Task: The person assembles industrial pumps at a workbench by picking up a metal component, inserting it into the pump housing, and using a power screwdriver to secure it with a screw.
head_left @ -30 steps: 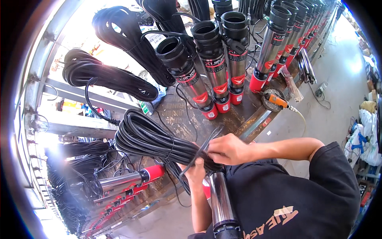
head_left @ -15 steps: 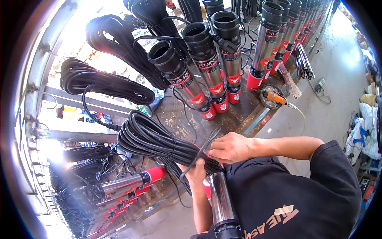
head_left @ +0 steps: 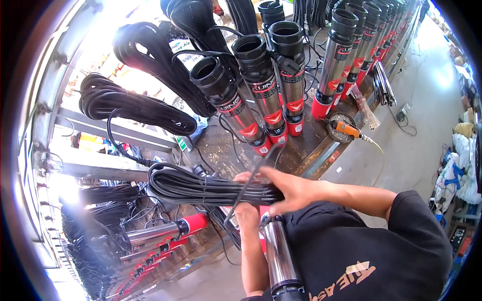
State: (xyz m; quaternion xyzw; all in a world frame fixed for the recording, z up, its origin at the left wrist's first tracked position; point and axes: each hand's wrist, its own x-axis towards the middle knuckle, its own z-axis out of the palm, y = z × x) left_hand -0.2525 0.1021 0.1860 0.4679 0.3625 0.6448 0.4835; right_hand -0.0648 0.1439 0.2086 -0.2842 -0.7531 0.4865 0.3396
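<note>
A bundled coil of black cable point(head_left: 211, 189) lies nearly level in front of my body. My left hand point(head_left: 247, 215) is closed around it from below, near its right part. My right hand point(head_left: 293, 188) cups the coil's right end, thumb below and blurred fingers above. A loose length of black cable point(head_left: 246, 188) crosses over the coil beside my left hand and reaches up past my right fingers. Below the hands, a steel pump cylinder point(head_left: 281, 251) with black fittings leans against my black shirt.
Steel pumps point(head_left: 266, 98) with black tops and red bases stand on the worn bench point(head_left: 306, 155), more in a row behind. Further cable coils point(head_left: 135, 108) lie left. An orange air tool point(head_left: 346, 129) rests on a round dish of small metal parts. Pumps point(head_left: 155, 233) lie at lower left.
The coil has swung from a slant to nearly level. My right hand has moved from the loose cable to the coil's right end. The loose cable now reaches higher.
</note>
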